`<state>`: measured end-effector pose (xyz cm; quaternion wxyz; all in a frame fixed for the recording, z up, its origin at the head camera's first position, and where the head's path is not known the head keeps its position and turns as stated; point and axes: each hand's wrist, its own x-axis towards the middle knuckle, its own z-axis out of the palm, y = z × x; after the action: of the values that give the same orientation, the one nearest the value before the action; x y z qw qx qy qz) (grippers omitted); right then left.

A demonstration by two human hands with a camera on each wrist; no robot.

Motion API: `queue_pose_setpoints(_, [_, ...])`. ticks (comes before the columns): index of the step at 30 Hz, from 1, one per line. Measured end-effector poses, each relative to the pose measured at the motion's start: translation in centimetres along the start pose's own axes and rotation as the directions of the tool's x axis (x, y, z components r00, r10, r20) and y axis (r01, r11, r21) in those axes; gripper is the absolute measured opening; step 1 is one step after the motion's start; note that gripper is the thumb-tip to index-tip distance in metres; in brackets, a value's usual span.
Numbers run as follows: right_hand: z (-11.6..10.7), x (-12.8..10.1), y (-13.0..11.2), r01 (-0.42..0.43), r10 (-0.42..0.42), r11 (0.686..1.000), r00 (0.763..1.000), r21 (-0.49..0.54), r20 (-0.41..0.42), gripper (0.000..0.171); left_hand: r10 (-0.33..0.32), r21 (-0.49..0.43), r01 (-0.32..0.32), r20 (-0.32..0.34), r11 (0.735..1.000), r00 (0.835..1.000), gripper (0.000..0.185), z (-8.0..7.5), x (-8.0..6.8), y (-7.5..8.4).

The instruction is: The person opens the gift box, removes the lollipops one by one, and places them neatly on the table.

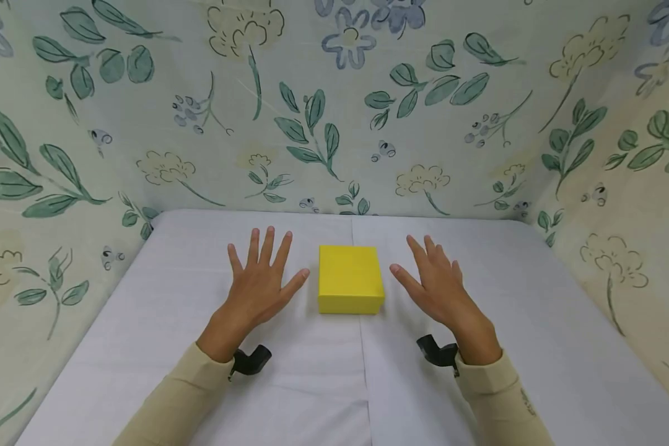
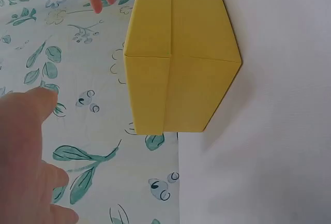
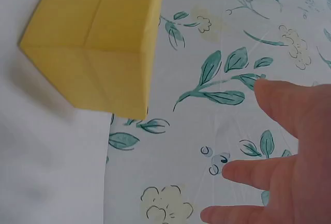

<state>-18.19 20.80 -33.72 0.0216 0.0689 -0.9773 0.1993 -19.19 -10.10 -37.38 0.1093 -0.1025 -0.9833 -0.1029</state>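
A yellow lidded box [image 1: 350, 275] sits on the white-covered table, between the two hands. To its left, the left hand [image 1: 261, 282] is spread with straight fingers, its thumb pointing toward the box with a small gap. On the other side, the right hand [image 1: 437, 282] has its fingers extended, also apart from the box. Both wrist views show the box's side, with the seam of its lid; the left wrist view has the box [image 2: 191, 53] beyond the thumb, and the right wrist view has it [image 3: 103, 43] at upper left. Neither hand holds anything.
A white cloth [image 1: 312, 384] with a lengthwise crease covers the table. Floral fabric [image 1: 323, 124] hangs behind it and along both sides. Each wrist carries a black camera mount [image 1: 252, 360] below the hand.
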Motion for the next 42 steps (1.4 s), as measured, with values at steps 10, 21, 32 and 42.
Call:
queue_pose_setpoints(10, [0.5,0.3,-0.5,0.012,-0.016,0.957,1.000,0.289,0.011,0.073,0.016,-0.388,0.019,0.086,0.922,0.996,0.079,-0.2,0.1,0.8])
queue_pose_setpoints(21, [2.0,0.3,-1.9,-0.147,0.074,0.834,0.985,0.532,0.156,0.068,0.003,-0.812,0.201,0.242,0.548,0.970,0.063,0.0,0.0,2.4])
queue_pose_setpoints(32, [3.1,0.5,-2.4,-0.143,0.059,0.802,0.985,0.580,0.162,0.060,0.085,-0.907,0.362,0.387,0.215,0.918,0.082,1.9,0.2,2.6])
queue_pose_setpoints(42, [3.1,0.7,-2.4,-0.157,0.078,0.811,0.984,0.564,0.161,0.057,0.083,-0.916,0.371,0.386,0.153,0.919,0.085,2.0,0.2,3.2])
